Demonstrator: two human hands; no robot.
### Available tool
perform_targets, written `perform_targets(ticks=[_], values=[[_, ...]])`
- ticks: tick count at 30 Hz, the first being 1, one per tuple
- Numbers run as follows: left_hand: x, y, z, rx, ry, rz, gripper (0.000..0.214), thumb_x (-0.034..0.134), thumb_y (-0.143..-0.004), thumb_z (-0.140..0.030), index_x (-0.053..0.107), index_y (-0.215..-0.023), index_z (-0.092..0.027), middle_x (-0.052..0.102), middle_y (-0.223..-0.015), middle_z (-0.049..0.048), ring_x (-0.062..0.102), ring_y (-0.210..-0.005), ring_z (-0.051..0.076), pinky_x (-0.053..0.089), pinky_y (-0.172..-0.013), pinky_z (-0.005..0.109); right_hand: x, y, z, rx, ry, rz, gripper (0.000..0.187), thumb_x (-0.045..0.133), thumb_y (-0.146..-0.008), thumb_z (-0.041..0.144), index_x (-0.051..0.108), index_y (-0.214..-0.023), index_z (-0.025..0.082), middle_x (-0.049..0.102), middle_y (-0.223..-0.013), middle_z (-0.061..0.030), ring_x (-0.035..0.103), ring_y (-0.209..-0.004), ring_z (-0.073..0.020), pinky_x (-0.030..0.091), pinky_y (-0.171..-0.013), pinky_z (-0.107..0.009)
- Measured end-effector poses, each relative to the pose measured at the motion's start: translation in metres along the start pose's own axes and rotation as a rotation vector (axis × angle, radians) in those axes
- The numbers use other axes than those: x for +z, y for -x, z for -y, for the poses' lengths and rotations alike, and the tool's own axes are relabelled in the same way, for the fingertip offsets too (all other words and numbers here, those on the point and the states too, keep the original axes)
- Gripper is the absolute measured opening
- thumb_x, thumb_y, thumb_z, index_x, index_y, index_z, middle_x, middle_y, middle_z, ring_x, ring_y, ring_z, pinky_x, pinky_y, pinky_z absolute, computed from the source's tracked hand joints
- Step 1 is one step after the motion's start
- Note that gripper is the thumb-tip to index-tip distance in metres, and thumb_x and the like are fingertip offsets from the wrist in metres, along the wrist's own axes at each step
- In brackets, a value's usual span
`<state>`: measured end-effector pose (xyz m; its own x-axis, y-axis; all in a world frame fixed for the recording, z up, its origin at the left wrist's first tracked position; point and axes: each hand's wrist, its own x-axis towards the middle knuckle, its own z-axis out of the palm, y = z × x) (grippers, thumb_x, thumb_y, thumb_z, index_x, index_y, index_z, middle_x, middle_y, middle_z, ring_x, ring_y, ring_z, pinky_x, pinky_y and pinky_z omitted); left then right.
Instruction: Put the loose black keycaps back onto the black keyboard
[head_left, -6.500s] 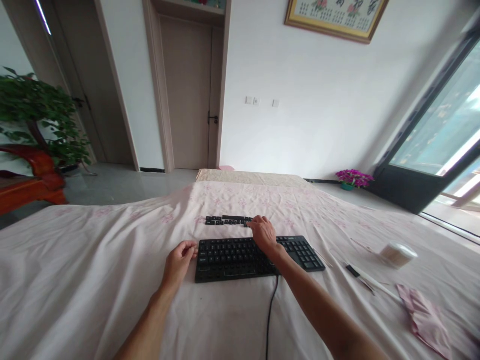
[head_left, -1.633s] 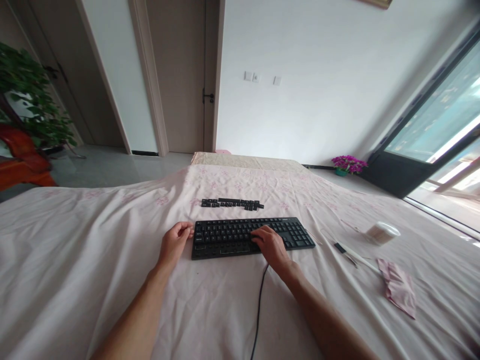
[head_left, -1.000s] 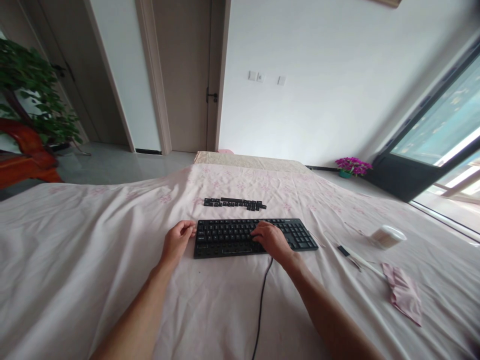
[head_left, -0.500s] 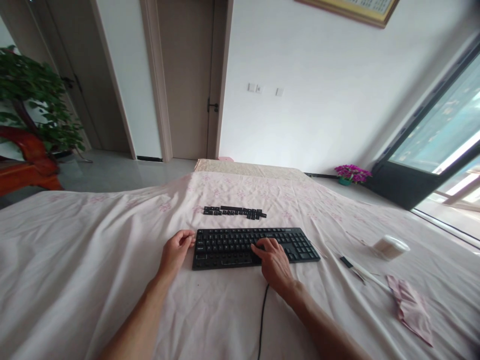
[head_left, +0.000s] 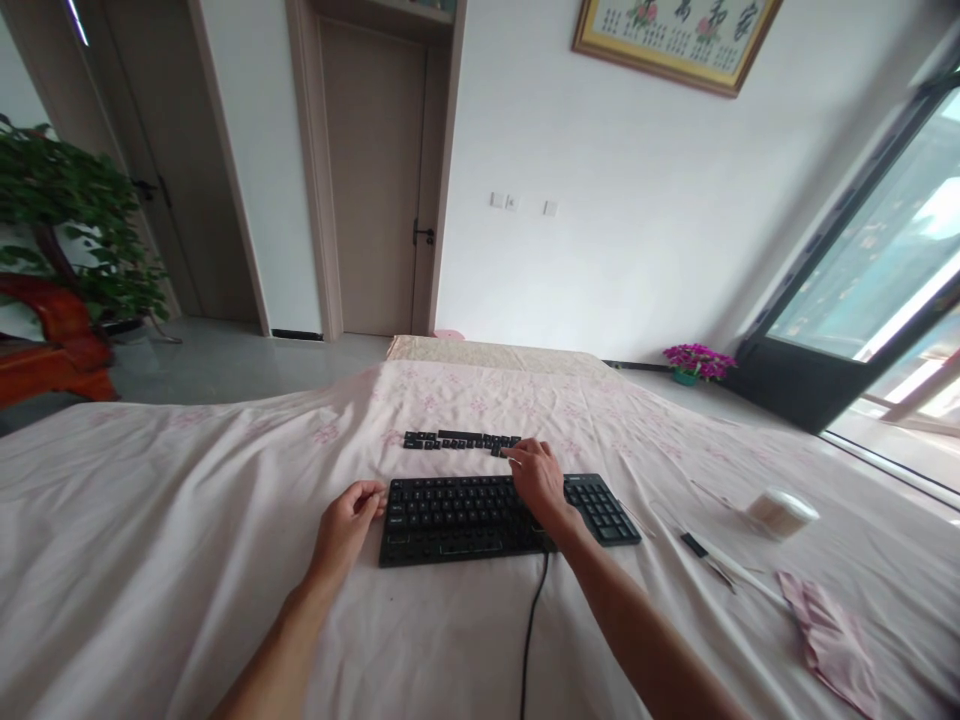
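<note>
A black keyboard (head_left: 450, 505) lies on the cloth in front of me, its lower-left rows stripped of keycaps. My left hand (head_left: 351, 515) rests beside the keyboard's left edge, thumb and fingers pinched together; what they hold, if anything, is too small to name. Beyond the keyboard, loose black keycaps (head_left: 457, 443) lie in rows, with a long space bar (head_left: 460, 434) among them. My right hand (head_left: 538, 475) reaches across the keyboard, its fingertips closed on a keycap (head_left: 497, 451) at the right end of those rows. My right hand and forearm hide part of the keyboard.
A black cable (head_left: 534, 610) runs from the keyboard toward me. To the right lie a white round container (head_left: 781, 513), a brush with black bristles (head_left: 694, 544) and a pink cloth (head_left: 831, 640). The patterned tablecloth (head_left: 187, 520) is wrinkled.
My right hand has moved away from the keyboard's keys, forward to the loose keycaps. My left hand stays by the keyboard's left edge. The view has tilted up slightly.
</note>
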<state>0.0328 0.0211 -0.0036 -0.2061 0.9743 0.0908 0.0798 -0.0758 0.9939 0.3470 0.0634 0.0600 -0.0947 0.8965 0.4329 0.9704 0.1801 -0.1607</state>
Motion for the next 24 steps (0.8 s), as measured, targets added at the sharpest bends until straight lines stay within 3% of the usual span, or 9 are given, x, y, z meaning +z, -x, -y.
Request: perform_targets(ticks=[4, 9, 20, 24], values=[[-0.001, -0.002, 0.003, 0.002, -0.006, 0.012, 0.033, 0.062, -0.071, -0.042, 0.066, -0.091, -0.016, 0.071, -0.087, 0.0061, 0.068, -0.081, 0.02, 0.053, -0.078, 0.032, 0.019, -0.028, -0.003, -0.025, 0.095, 0.041, 0.024, 0.052, -0.088, 0.023, 0.074, -0.098, 0.028, 0.061, -0.102, -0.0077, 0.047, -0.096, -0.0214, 0.037, -0.079, -0.031], [-0.001, -0.003, 0.004, -0.002, -0.008, 0.014, 0.032, 0.062, -0.072, -0.041, 0.066, -0.092, -0.016, 0.071, -0.089, 0.0063, 0.067, -0.082, 0.02, 0.053, -0.078, 0.032, 0.029, -0.043, -0.002, -0.069, 0.144, 0.123, 0.023, 0.052, -0.088, 0.025, 0.075, -0.084, 0.023, 0.06, -0.101, -0.0103, 0.045, -0.099, -0.0237, 0.034, -0.081, -0.034], [0.0, -0.002, 0.001, 0.006, -0.039, 0.025, 0.03, 0.06, -0.074, -0.04, 0.065, -0.093, -0.017, 0.071, -0.088, 0.0058, 0.068, -0.082, 0.02, 0.053, -0.078, 0.031, 0.026, -0.049, 0.004, -0.09, 0.067, 0.225, 0.016, 0.057, -0.083, 0.022, 0.072, -0.082, 0.022, 0.066, -0.094, -0.0063, 0.052, -0.098, -0.0196, 0.032, -0.084, -0.029], [0.0, -0.003, 0.003, 0.011, -0.044, 0.023, 0.031, 0.06, -0.074, -0.04, 0.065, -0.093, -0.016, 0.071, -0.088, 0.0061, 0.067, -0.082, 0.02, 0.053, -0.078, 0.031, 0.026, -0.046, 0.002, -0.065, 0.027, 0.303, 0.015, 0.059, -0.079, 0.026, 0.073, -0.084, 0.026, 0.069, -0.093, -0.002, 0.059, -0.089, -0.0164, 0.036, -0.076, -0.025]])
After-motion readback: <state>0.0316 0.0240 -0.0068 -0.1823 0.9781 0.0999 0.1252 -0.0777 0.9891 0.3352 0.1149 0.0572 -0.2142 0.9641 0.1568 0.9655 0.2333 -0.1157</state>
